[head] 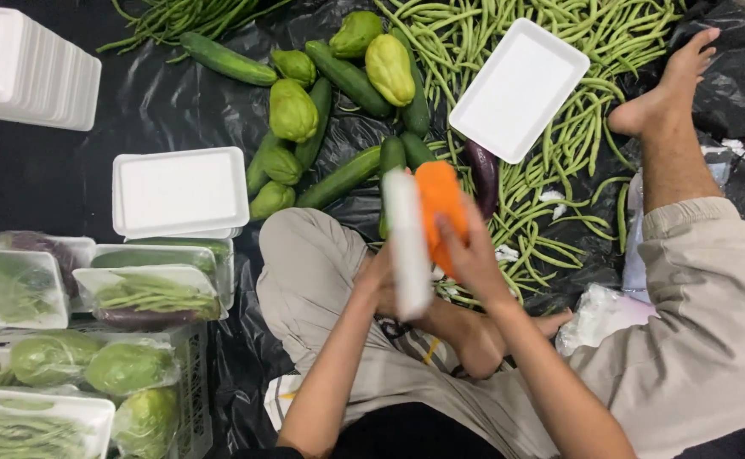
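Head view is showing the right hand (474,255) closing its fingers around an orange carrot (440,208) while the left hand (378,276) is gripping a white foam tray (408,246) held on edge beside it, above the lap, near the cucumbers (347,174).

hands (428,272), white tray (406,246), carrot (440,208)

Orange carrot (440,204) against a white foam tray (407,242); green long beans (560,127), pale-green chayotes (292,110), dark-green cucumbers (228,59), a purple aubergine (484,174), all on black plastic sheeting (160,110)
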